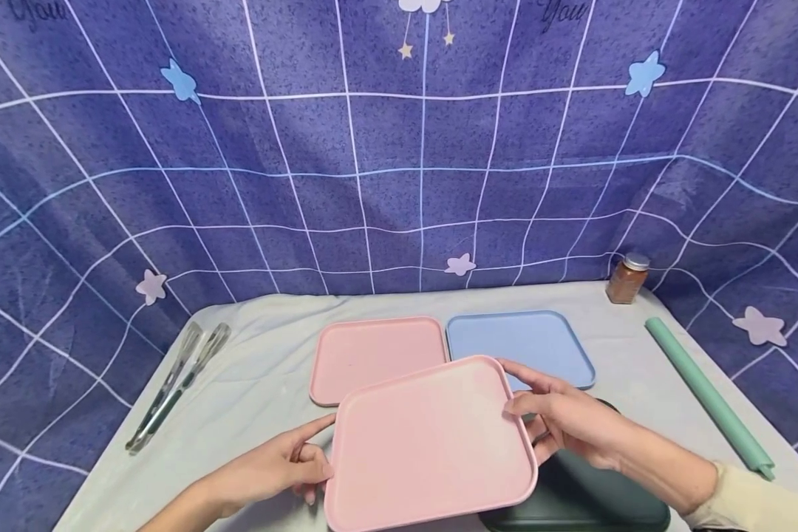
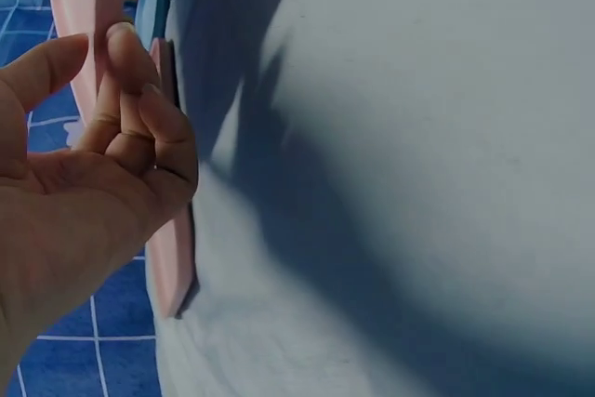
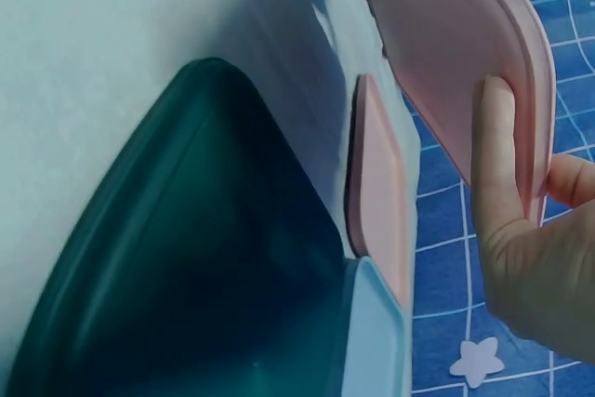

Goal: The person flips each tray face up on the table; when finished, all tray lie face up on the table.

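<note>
A pink tray (image 1: pixel 428 443) is held up off the table, tilted, with its inner face upward. My right hand (image 1: pixel 568 414) grips its right edge, thumb on the inner face and fingers underneath; the right wrist view shows the tray's underside (image 3: pixel 437 62). At the opposite edge, my left hand (image 1: pixel 266 469) pinches the rim between thumb and fingers. Behind it on the table lies a second pink tray (image 1: pixel 379 355), beside a light blue tray (image 1: pixel 519 343). Below my right hand is a dark green tray (image 1: pixel 585 491), partly covered in the head view by the raised tray and my arm.
Metal tongs (image 1: pixel 179 388) with dark green handles lie along the table's left side. At the right lies a long green roll (image 1: pixel 708 395), and a small jar (image 1: pixel 628 279) with a silver lid stands at the back corner. A blue patterned curtain (image 1: pixel 386 148) surrounds the white-covered table (image 1: pixel 259 384).
</note>
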The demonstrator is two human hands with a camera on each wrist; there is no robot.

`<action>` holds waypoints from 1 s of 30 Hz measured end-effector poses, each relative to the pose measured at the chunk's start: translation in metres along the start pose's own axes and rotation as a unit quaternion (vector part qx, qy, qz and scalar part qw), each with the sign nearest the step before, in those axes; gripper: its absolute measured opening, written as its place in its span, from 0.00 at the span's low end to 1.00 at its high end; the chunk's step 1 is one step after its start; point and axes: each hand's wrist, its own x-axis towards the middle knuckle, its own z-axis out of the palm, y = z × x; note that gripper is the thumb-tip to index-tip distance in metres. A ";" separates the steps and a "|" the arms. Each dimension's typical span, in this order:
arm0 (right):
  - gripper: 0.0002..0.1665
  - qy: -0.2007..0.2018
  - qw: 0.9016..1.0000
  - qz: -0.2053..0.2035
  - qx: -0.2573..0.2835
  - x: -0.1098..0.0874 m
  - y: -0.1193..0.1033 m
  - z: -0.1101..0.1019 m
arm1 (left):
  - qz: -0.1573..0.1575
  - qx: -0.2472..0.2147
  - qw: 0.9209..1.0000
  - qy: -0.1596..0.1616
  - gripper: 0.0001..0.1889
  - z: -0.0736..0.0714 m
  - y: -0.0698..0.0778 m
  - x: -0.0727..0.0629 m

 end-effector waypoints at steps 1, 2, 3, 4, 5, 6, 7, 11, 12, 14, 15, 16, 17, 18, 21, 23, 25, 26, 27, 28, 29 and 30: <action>0.52 -0.003 1.000 0.000 0.005 0.001 0.001 0.000 | 0.002 -0.004 1.000 -0.003 0.44 -0.001 -0.001 0.000; 0.52 -0.006 1.000 0.002 0.009 0.001 0.002 0.000 | 0.002 -0.010 1.000 -0.005 0.45 -0.001 -0.002 0.000; 0.52 -0.010 1.000 0.002 0.012 0.002 0.003 0.000 | 0.003 -0.014 1.000 -0.008 0.45 -0.002 -0.004 -0.001; 0.52 -0.014 1.000 0.002 0.015 0.003 0.004 0.000 | 0.004 -0.017 1.000 -0.010 0.45 -0.002 -0.005 -0.001; 0.52 -0.018 1.000 0.002 0.016 0.004 0.005 0.001 | 0.004 -0.022 1.000 -0.012 0.46 -0.003 -0.006 -0.002; 0.52 -0.021 1.000 0.002 0.018 0.005 0.006 0.001 | 0.005 -0.025 1.000 -0.013 0.46 -0.003 -0.007 -0.002; 0.52 -0.022 1.000 0.002 0.018 0.006 0.007 0.001 | 0.005 -0.032 0.999 -0.015 0.46 -0.004 -0.008 -0.003; 0.51 -0.022 1.000 0.004 0.019 0.009 0.013 0.002 | 0.010 -0.046 0.999 -0.017 0.46 -0.008 -0.014 -0.005; 0.51 -0.019 1.000 0.004 0.016 0.010 0.015 0.002 | 0.012 -0.048 0.999 -0.018 0.46 -0.009 -0.015 -0.006; 0.51 -0.013 1.000 0.006 0.008 0.013 0.020 0.003 | 0.018 -0.047 0.999 -0.017 0.45 -0.012 -0.016 -0.009; 0.51 -0.008 1.000 0.007 0.002 0.014 0.023 0.004 | 0.020 -0.046 0.999 -0.016 0.45 -0.013 -0.017 -0.011; 0.51 -0.002 1.000 0.008 -0.006 0.015 0.025 0.004 | 0.020 -0.044 0.999 -0.015 0.45 -0.015 -0.016 -0.012; 0.51 0.002 1.000 0.009 -0.015 0.016 0.028 0.004 | 0.021 -0.040 0.999 -0.013 0.45 -0.016 -0.016 -0.013; 0.51 0.006 1.000 0.011 -0.024 0.017 0.030 0.004 | 0.020 -0.039 0.999 -0.010 0.45 -0.017 -0.016 -0.014; 0.52 0.009 0.999 0.019 -0.045 0.020 0.034 0.006 | 0.011 -0.037 0.999 -0.005 0.44 -0.021 -0.014 -0.018; 0.53 -0.001 0.998 0.026 -0.053 0.021 0.035 0.007 | 0.005 -0.034 0.999 -0.004 0.44 -0.023 -0.015 -0.021; 0.55 -0.013 0.998 0.033 -0.056 0.022 0.036 0.009 | 0.002 -0.035 0.999 -0.005 0.44 -0.026 -0.015 -0.024; 0.56 -0.021 0.998 0.036 -0.056 0.022 0.036 0.010 | 0.001 -0.034 0.999 -0.006 0.44 -0.028 -0.015 -0.026; 0.58 -0.029 0.997 0.039 -0.056 0.023 0.036 0.011 | 0.001 -0.034 0.999 -0.007 0.44 -0.030 -0.015 -0.027; 0.59 -0.035 0.997 0.041 -0.056 0.023 0.036 0.011 | 0.000 -0.036 0.999 -0.008 0.44 -0.032 -0.015 -0.028; 0.60 -0.040 0.997 0.043 -0.057 0.024 0.036 0.011 | 0.000 -0.038 0.999 -0.011 0.43 -0.033 -0.015 -0.028; 0.61 -0.045 0.996 0.045 -0.056 0.025 0.036 0.012 | 0.000 -0.041 0.999 -0.015 0.42 -0.034 -0.016 -0.029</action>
